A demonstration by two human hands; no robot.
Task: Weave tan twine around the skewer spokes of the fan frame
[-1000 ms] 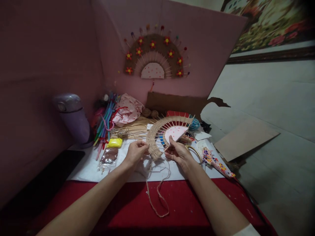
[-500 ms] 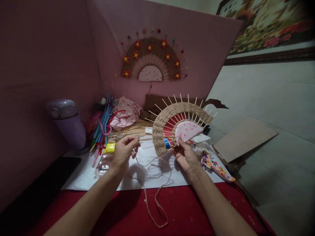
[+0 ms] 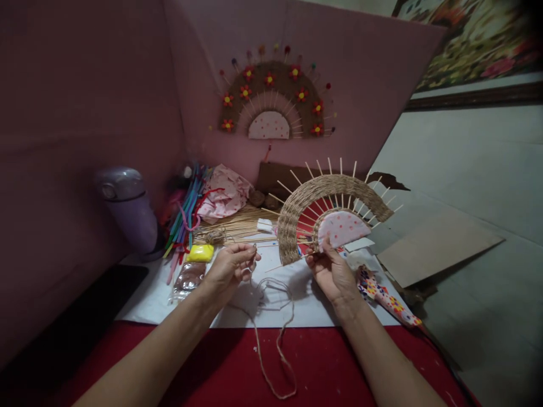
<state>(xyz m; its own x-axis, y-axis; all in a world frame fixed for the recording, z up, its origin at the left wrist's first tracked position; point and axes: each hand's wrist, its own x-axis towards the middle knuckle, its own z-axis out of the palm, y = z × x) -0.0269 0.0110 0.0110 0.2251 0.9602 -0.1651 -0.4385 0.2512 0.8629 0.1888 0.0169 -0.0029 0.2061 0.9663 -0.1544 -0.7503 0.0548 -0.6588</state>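
My right hand [image 3: 332, 273] grips the lower edge of a half-round fan [image 3: 328, 212] and holds it upright. The fan has a pink dotted centre, radiating wooden sticks and a woven jute band. My left hand [image 3: 231, 267] is closed in a pinch on the jute twine [image 3: 271, 316]. That twine runs from the fan's left end, loops over the white sheet [image 3: 144, 302] and trails onto the red cloth [image 3: 220, 367].
A finished fan with red flowers [image 3: 271, 99] hangs on the pink board. A purple flask [image 3: 127, 206], coloured pipe cleaners [image 3: 184, 217], yellow block [image 3: 199, 252], bundle of sticks [image 3: 237, 226], pink cloth [image 3: 223, 192], dotted glue gun [image 3: 388, 299] and brown cardboard [image 3: 436, 249] lie around.
My right hand has lifted the fan from lying flat to standing upright and moved it right. My left hand drew away to the left with the twine.
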